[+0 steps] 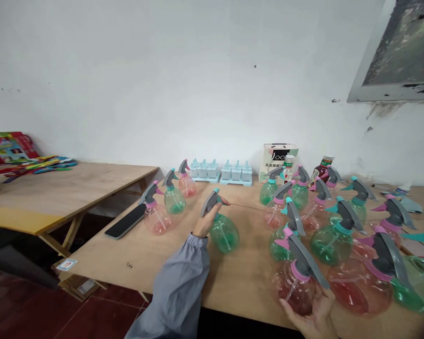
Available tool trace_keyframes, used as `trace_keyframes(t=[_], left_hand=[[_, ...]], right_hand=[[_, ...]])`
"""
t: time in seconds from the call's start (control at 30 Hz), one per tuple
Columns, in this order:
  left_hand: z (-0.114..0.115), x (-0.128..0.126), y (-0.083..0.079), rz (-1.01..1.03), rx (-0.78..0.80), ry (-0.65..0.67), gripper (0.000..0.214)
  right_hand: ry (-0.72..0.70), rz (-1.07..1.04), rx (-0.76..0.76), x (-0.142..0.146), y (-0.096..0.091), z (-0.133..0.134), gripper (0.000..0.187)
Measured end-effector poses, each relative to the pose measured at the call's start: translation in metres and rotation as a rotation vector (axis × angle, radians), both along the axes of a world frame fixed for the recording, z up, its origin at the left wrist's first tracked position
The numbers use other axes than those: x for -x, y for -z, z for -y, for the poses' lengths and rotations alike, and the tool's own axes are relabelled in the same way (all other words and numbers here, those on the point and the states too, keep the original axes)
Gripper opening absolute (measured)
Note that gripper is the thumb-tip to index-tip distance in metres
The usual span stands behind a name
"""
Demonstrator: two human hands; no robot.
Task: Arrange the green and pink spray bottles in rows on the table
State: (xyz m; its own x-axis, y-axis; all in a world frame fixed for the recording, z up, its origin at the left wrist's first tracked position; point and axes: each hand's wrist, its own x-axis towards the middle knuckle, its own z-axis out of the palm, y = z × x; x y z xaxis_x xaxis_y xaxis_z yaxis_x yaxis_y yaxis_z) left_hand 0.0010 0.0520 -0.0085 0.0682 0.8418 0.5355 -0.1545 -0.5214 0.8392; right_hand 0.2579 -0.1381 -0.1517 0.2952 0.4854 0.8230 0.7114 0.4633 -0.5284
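— While the left hand (205, 222) grips the green bottle (225, 234) by its neck, where's the right hand (314, 318)?
— Curled round the pink bottle (297, 289), which stands upright at the near edge of the tabletop (144, 254).

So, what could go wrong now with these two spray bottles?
Your left hand holds the green spray bottle only by its trigger head, tilted; it might slip or swing.
Your right hand grips the pink spray bottle near the front edge of the table, tight among other bottles; pulling it could topple neighbours.
The black flat device lies at the table's left edge and could be pushed off.
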Motion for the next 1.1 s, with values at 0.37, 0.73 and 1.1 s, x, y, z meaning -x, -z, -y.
trace_keyframes(t=[0.37, 0.73, 1.1], left_hand=[[0.004, -0.012, 0.048, -0.512, -0.406, -0.541, 0.073], [-0.039, -0.057, 0.041, -0.936, -0.104, -0.466, 0.051], [-0.111, -0.139, 0.022, -0.699, 0.068, -0.334, 0.076]], right_hand=[[-0.157, -0.132, 0.144, 0.003, -0.001, -0.001, 0.061], [-0.176, -0.087, 0.156, -0.004, 0.018, -0.004, 0.073], [-0.183, 0.043, 0.103, -0.006, 0.006, -0.003, 0.074]])
